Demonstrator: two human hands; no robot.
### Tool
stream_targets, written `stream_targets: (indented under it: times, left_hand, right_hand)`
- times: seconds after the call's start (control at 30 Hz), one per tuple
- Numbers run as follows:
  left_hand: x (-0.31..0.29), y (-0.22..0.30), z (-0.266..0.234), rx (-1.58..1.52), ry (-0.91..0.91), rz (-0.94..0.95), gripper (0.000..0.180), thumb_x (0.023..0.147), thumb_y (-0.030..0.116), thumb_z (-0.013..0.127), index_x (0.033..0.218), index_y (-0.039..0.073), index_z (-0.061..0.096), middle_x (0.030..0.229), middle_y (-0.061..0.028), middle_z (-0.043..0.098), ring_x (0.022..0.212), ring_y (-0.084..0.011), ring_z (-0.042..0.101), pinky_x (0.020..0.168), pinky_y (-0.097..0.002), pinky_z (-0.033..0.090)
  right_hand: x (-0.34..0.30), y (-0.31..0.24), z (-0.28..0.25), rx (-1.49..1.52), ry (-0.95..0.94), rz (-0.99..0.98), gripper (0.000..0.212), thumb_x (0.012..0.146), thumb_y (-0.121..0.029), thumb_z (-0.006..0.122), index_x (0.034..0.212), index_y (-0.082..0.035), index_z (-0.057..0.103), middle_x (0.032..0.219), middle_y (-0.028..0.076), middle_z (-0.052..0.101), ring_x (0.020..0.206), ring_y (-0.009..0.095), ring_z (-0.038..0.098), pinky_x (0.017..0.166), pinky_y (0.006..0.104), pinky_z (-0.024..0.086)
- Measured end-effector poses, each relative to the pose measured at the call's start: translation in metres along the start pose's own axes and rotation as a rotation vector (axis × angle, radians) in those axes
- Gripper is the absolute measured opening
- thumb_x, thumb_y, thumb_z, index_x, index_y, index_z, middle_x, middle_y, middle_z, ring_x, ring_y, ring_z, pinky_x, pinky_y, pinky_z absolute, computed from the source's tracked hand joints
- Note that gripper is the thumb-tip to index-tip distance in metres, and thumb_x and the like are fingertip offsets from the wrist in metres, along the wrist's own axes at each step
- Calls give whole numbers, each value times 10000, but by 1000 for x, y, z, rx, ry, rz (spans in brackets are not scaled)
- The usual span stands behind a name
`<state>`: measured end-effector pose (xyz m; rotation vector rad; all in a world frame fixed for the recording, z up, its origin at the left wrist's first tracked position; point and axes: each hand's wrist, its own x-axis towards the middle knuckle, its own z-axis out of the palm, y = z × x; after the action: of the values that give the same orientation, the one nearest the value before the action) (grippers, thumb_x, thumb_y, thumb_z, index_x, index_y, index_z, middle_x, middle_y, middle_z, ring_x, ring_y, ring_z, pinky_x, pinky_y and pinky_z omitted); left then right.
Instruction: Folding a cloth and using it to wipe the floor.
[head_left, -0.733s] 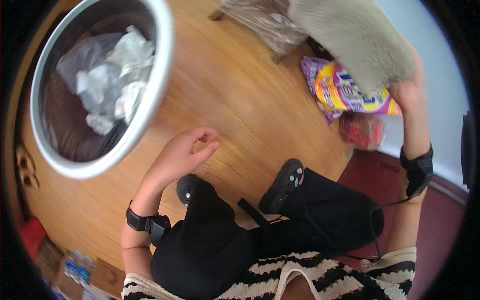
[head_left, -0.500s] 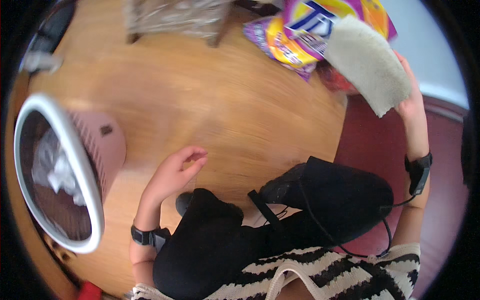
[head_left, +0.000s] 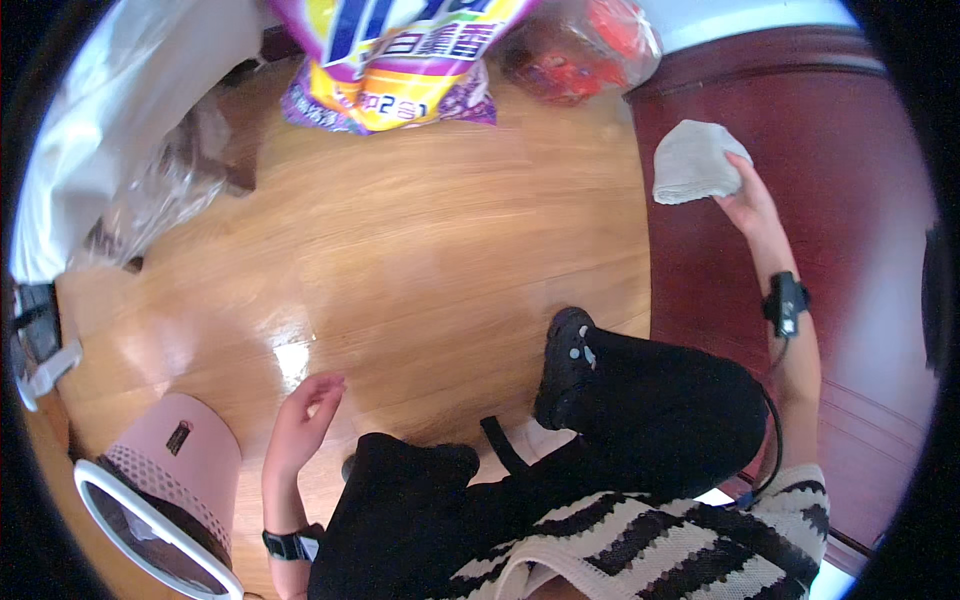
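Observation:
My right hand point(head_left: 748, 200) grips a folded, pale grey cloth point(head_left: 695, 160) by its right edge, thumb on top. The cloth is in front of a dark red wooden panel point(head_left: 790, 130); whether it touches the wood I cannot tell. My left hand point(head_left: 305, 420) hangs above the wooden floor with loosely curled fingers, apart from the thumb, and nothing in it. Nearest to it is a pink waste bin point(head_left: 190, 440) with a white rim. Black straps with small devices circle both my forearms.
A large purple and yellow bag point(head_left: 400, 70) stands at the far side, beside a clear plastic bag with red contents point(head_left: 580, 50). White and clear plastic sheeting point(head_left: 130, 120) covers something at far left. My black-clad knees and dark shoe point(head_left: 566, 370) are low in view.
My view has turned, so the purple bag and bin sit elsewhere in it. The cloth has gone from before the bag to before the red panel and looks more compactly folded.

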<state>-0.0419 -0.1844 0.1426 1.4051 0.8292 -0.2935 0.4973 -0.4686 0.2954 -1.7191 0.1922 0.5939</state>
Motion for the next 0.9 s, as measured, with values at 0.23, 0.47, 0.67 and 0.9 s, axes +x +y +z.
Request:
stream_targets:
  times: [0.23, 0.47, 0.67, 0.9]
  left_hand:
    - [-17, 14, 21, 28, 140, -77, 181, 909, 95, 531, 1053, -8, 567, 988, -78, 628, 924, -135, 578, 841, -264, 439]
    - [-30, 74, 49, 56, 131, -154, 181, 901, 40, 487, 1062, -11, 552, 1026, -80, 601, 976, -145, 554, 881, -269, 416]
    - [-24, 91, 68, 62, 167, -205, 199, 895, 11, 468, 1077, -30, 535, 1048, -91, 594, 1006, -159, 550, 906, -282, 411]
    - [-5, 103, 97, 5, 55, -146, 220, 904, 18, 451, 1105, -22, 532, 1072, -87, 589, 1025, -167, 539, 924, -295, 399]
  right_hand:
    - [135, 111, -47, -474, 118, -609, 369, 828, -125, 605, 1173, -15, 533, 1058, 67, 611, 945, 155, 569, 845, 305, 446]
    - [209, 226, -4, -780, -117, -796, 491, 730, -133, 647, 1172, 10, 490, 1163, 209, 524, 1081, 302, 518, 932, 376, 394]
    - [209, 241, 16, -1013, 90, -898, 717, 751, -291, 629, 1305, 69, 350, 1376, 245, 340, 1298, 377, 289, 1077, 443, 211]
    - [195, 254, 25, -960, 145, -893, 463, 866, -330, 509, 1197, -8, 539, 1325, 222, 436, 1334, 343, 244, 1087, 515, 107]
